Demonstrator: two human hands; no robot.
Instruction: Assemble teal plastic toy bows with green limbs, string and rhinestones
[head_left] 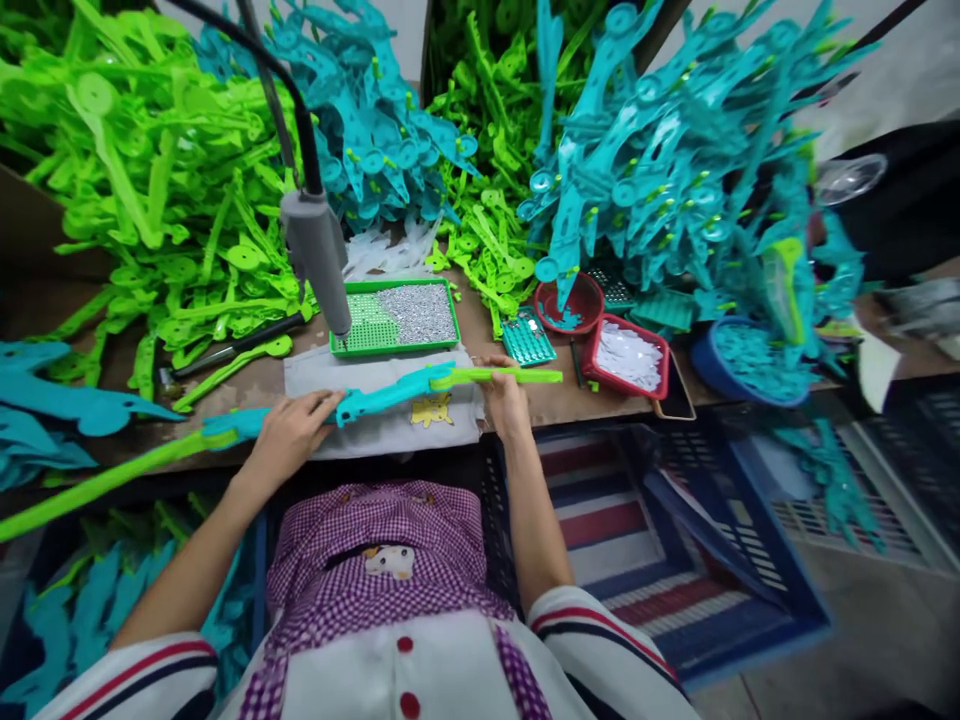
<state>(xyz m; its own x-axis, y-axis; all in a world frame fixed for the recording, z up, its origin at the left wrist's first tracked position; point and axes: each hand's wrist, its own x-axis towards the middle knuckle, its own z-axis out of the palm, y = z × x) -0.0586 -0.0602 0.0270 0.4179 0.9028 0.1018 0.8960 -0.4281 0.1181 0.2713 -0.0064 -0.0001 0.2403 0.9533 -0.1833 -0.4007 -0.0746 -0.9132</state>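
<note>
While the teal and green plastic piece [442,380] lies lengthwise across the grey cloth [375,425] in front of us, we clamp our left hand [289,435] on its left end and our right hand [504,398] near its green right arm.

A toy-assembly workshop: heaps of green plastic parts [172,180], hanging electric screwdriver [319,255], screw tray [396,316].

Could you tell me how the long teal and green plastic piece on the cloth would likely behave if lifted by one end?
The teal and green piece looks thin and long, so probably light and somewhat bendy. Flat-sided, it seems unlikely to roll.
</note>
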